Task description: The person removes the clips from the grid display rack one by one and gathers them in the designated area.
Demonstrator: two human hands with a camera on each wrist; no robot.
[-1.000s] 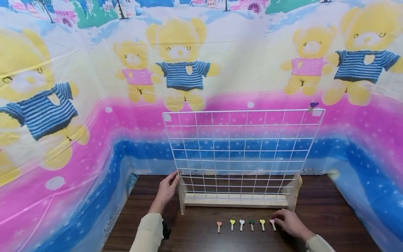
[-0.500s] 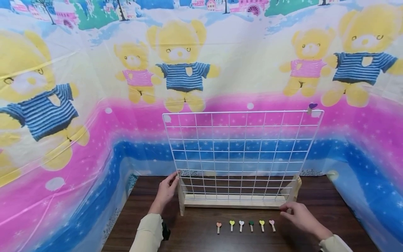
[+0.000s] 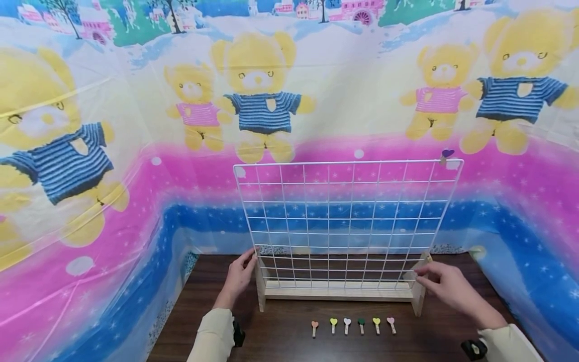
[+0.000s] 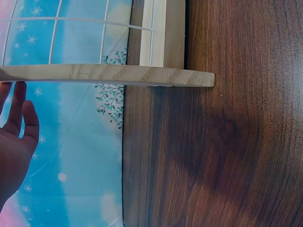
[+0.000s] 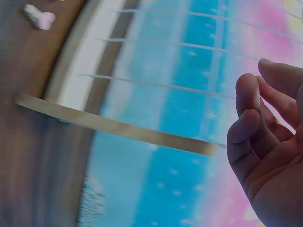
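My left hand point(image 3: 238, 276) pinches the left upright of a white wire grid rack point(image 3: 339, 217). In the left wrist view, fingers point(image 4: 19, 106) touch the outer side of its wooden upright point(image 4: 142, 74); the thumb is out of view. My right hand point(image 3: 445, 284), fingers loosely bent, hovers by the right upright. Nothing shows between its fingers in the right wrist view. Several small heart-topped clothespins lie in a row before the rack: orange point(image 3: 314, 329), yellow point(image 3: 333, 325), white point(image 3: 347, 326), green point(image 3: 361, 326), another yellow point(image 3: 377, 325) and pink point(image 3: 391, 325).
A purple heart clothespin point(image 3: 447, 155) sits on the grid's top edge at right. The rack's wooden base bar point(image 3: 339, 293) rests on the dark wooden table point(image 3: 280, 337). Behind and beside it hangs a cloth backdrop point(image 3: 353, 110) printed with bears.
My right hand has left the pink clothespin and risen to the rack's right upright. The clothespins stay in their row. My left hand keeps its place on the rack.
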